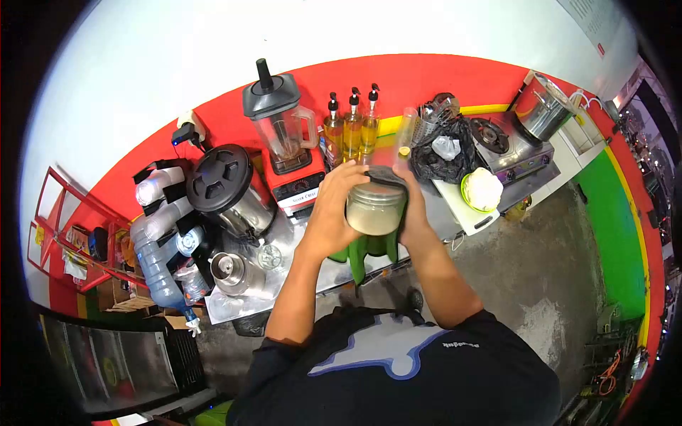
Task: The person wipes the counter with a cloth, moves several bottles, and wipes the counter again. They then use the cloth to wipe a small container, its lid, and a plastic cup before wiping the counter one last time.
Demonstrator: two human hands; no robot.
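A clear jar with pale contents is held up in front of my chest, between both hands. My left hand wraps the jar's left side, its fingers reaching over the top. On the other side my right hand closes around the jar, with most of its fingers hidden. Something dark covers part of the jar's top, near my fingertips. Below the jar, a green object shows at the edge of the steel table.
Behind the jar stand a red blender and several pump bottles. To the left are a steel container with a black lid, a steel flask and plastic bottles. On the right are a green bowl, black bag, stove and pot.
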